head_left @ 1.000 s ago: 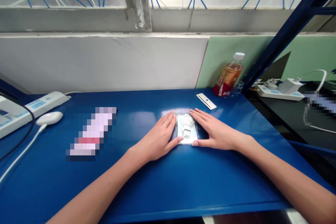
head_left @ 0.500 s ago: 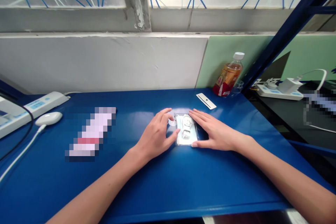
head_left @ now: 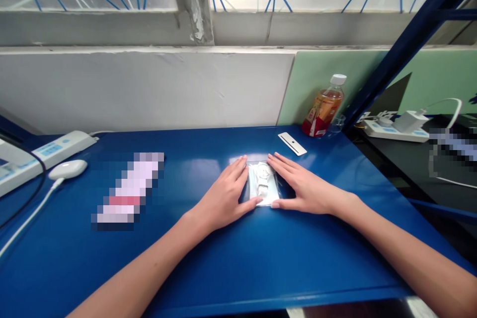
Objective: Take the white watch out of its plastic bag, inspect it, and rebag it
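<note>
A clear plastic packet [head_left: 264, 186] lies flat on the blue table [head_left: 238, 258]. Inside it are a coiled white cable-like item and a pale blue-white sheet; I cannot make out their exact kind. My left hand [head_left: 227, 189] rests at the packet's left side, thumb on its lower edge and fingers stretched along the upper left. On the opposite side my right hand [head_left: 301, 184] lies with its fingers at the top right corner and its thumb at the lower right. Both hands are spread, palms down.
A white card with a dark slot [head_left: 292, 143] lies behind my right hand. Beyond it stands a drink bottle [head_left: 323, 109] by the wall. To the left are a blurred-out flat object [head_left: 130, 189], a white corded device [head_left: 68, 170] and a power strip [head_left: 63, 149].
My left hand's fingers have straightened out along the packet's left edge, and its thumb has come down onto the lower edge. The right hand stays put.
</note>
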A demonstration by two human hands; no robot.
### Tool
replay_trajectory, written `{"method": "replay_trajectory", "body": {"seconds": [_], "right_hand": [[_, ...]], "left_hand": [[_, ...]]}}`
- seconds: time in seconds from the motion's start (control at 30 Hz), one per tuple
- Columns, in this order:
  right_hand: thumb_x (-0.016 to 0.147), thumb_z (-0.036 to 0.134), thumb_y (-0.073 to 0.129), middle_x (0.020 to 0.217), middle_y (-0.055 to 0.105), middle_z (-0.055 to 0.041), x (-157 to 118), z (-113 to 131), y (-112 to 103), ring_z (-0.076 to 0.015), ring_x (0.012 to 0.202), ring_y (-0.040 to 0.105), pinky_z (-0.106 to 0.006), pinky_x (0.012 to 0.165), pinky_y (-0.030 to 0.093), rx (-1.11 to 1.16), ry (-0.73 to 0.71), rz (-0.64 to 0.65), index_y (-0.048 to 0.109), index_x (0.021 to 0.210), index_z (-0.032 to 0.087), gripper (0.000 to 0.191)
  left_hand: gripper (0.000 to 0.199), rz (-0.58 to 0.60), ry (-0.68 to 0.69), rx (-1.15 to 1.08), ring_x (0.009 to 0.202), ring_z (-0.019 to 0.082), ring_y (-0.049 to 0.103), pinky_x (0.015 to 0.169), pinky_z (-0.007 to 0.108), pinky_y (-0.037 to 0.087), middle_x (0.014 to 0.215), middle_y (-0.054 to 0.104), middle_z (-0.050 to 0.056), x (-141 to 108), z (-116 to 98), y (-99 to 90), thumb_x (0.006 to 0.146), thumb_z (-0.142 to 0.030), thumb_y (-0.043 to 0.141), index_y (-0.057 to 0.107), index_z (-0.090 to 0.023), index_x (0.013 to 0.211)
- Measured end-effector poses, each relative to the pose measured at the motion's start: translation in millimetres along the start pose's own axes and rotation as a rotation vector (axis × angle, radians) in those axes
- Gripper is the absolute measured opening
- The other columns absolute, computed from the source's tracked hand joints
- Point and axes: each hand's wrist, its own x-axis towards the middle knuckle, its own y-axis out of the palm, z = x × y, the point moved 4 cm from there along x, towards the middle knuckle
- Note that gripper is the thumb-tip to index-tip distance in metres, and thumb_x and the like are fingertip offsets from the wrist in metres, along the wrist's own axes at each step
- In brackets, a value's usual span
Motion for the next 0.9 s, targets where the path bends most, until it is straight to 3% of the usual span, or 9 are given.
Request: {"method": "replay_trajectory", "body": {"seconds": [0.1,0.27,0.57,0.67,0.83,0.9], "right_hand": [[0.082,0.068,0.059,0.159,0.027,-0.0203,0.3,-0.8,1.3,-0.0365,0.148,0.021,-0.056,0.116,0.032,-0.005,0.005,0.006,0.022,0.156,0.011,0.101],[0.081,0.067,0.061,0.159,0.028,-0.0198,0.9,1.4,1.9,-0.0367,0.147,0.022,-0.056,0.115,0.032,0.017,-0.010,-0.014,0.021,0.156,0.013,0.100],[0.081,0.069,0.060,0.159,0.026,-0.0207,-0.5,-5.0,-0.9,-0.0362,0.149,0.017,-0.055,0.116,0.031,0.034,0.052,0.073,0.019,0.156,0.009,0.105],[0.081,0.067,0.061,0.160,0.027,-0.0178,-0.5,-4.9,-0.6,-0.0361,0.149,0.019,-0.055,0.116,0.032,0.051,0.048,0.058,0.016,0.158,0.015,0.103],[0.082,0.065,0.062,0.164,0.012,-0.0168,-1.1,-5.2,1.4,-0.0352,0.149,0.015,-0.055,0.118,0.027,0.069,0.018,0.013,0.009,0.158,0.018,0.104],[0.083,0.064,0.061,0.163,0.016,-0.0162,-1.2,-5.3,2.3,-0.0348,0.149,0.016,-0.055,0.118,0.028,0.073,0.008,0.018,0.010,0.158,0.018,0.102]], "left_hand": [[0.072,-0.016,-0.026,0.004,0.147,0.033,0.025,0.117,0.050,0.031,0.156,0.030,0.023,0.7,0.2,-3.1,0.090,-0.052,0.059,0.038,-0.009,0.144],[0.085,0.063,-0.015,-0.040,0.149,0.031,0.019,0.118,0.050,0.026,0.160,0.023,0.018,1.5,3.2,-1.7,0.089,-0.053,0.059,0.020,-0.014,0.154],[0.082,0.133,-0.024,-0.028,0.148,0.029,0.022,0.120,0.048,0.021,0.159,0.028,0.018,1.6,7.4,0.8,0.091,-0.057,0.055,0.024,-0.014,0.153],[0.082,0.127,-0.027,-0.037,0.148,0.030,0.023,0.119,0.048,0.022,0.159,0.028,0.017,1.6,7.6,-0.1,0.091,-0.057,0.055,0.023,-0.016,0.154],[0.082,0.115,-0.023,-0.050,0.148,0.031,0.023,0.119,0.049,0.022,0.159,0.028,0.017,1.9,7.6,1.2,0.091,-0.057,0.056,0.023,-0.017,0.154],[0.082,0.110,-0.020,-0.048,0.148,0.031,0.022,0.120,0.049,0.022,0.159,0.027,0.016,1.7,7.1,1.8,0.091,-0.057,0.056,0.022,-0.017,0.154]]}}
